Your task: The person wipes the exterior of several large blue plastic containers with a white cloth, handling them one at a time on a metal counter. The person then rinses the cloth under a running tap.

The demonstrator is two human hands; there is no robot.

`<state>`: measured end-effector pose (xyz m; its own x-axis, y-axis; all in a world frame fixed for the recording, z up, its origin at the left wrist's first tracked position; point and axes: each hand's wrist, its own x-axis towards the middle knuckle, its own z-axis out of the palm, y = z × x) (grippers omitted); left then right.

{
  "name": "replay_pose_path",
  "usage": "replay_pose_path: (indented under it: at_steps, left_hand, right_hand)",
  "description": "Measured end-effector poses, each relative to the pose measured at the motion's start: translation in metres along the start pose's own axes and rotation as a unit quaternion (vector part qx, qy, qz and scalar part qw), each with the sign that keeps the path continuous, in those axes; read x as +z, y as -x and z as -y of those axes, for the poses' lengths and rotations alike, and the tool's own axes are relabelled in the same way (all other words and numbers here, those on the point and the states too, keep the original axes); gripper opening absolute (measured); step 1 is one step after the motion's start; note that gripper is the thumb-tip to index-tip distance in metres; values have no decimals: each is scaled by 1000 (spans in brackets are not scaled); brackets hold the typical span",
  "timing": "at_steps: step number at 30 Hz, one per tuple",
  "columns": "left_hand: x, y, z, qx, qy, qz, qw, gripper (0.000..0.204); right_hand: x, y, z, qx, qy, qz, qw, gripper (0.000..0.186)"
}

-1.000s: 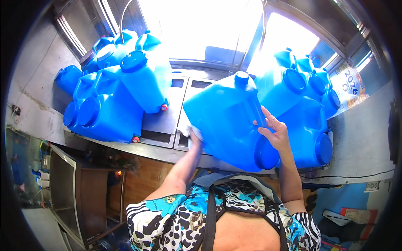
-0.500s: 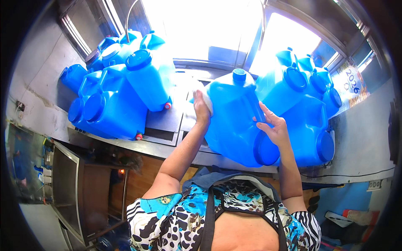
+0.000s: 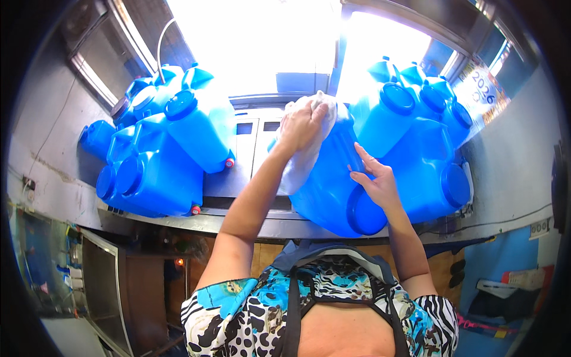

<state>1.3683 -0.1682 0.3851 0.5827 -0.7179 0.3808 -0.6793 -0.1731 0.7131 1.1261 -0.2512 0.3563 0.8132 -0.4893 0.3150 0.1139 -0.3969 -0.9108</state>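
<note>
A large blue plastic water jug [image 3: 324, 190] stands tilted in front of me on the metal counter, its wide round cap facing me. My left hand [image 3: 304, 126] presses a white cloth [image 3: 300, 166] onto the jug's upper part; the cloth drapes down its left side and covers the small top cap. At the jug's right side, my right hand [image 3: 377, 181] grips the handle edge, thumb toward me. Some of its fingers are partly hidden behind the edge.
Several blue jugs [image 3: 160, 184] crowd the counter on the left, some with red-tipped spigots. More blue jugs [image 3: 425, 172] stand close on the right. The metal counter edge [image 3: 250, 229] runs before me. A bright window [image 3: 262, 47] lies behind, with a thin curved tube [image 3: 159, 50] at left.
My left hand has moved up and to the right with the cloth, from the jug's left side onto its top. My right hand keeps its hold. The whole view has shifted slightly.
</note>
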Motion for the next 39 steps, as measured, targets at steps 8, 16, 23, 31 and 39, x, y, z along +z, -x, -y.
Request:
replay_pose_path:
  at_steps: [8, 16, 23, 31, 39]
  left_hand:
    - [69, 80, -46, 211, 192, 53, 957, 34]
    - [63, 82, -2, -99, 324, -36, 940, 33]
    - [103, 97, 39, -211, 282, 143, 925, 29]
    - [53, 71, -60, -158, 541, 63, 824, 40]
    - [-3, 63, -122, 142, 610, 123, 770, 68]
  right_hand:
    - [-19, -14, 5, 9, 159, -134, 978, 61]
    - [-90, 11, 17, 163, 229, -122, 952, 66]
    - [-120, 9, 5, 204, 364, -152, 896, 60]
    - [-97, -24, 36, -197, 497, -139, 834, 62]
    - [-60, -26, 80, -90, -117, -105, 984, 72]
